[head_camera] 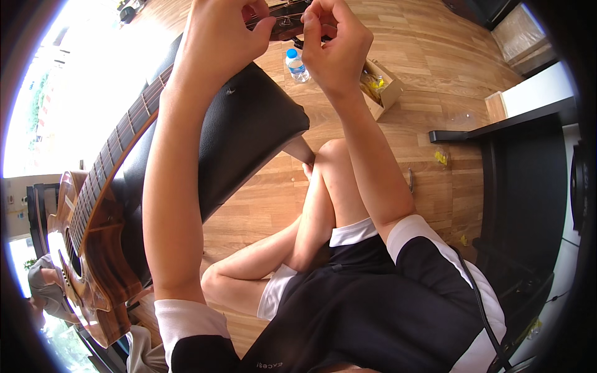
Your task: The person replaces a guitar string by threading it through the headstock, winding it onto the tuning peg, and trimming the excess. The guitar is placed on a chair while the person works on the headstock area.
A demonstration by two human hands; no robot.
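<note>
An acoustic guitar with glossy brown wooden sides lies along a black padded bench. Its fretted neck runs up behind my left forearm. At the top edge of the view is the dark headstock, with strings and metal tuning posts on it. My left hand is at the nut end of the headstock, its thumb stretched along it; its other fingertips are partly hidden. On the opposite side, my right hand pinches thumb and forefinger together at a thin guitar string.
A water bottle with a blue cap stands on the wooden floor beside an open cardboard box holding yellow packaging. Black furniture rises at my right. Yellow scraps lie nearby. Another person is at far left.
</note>
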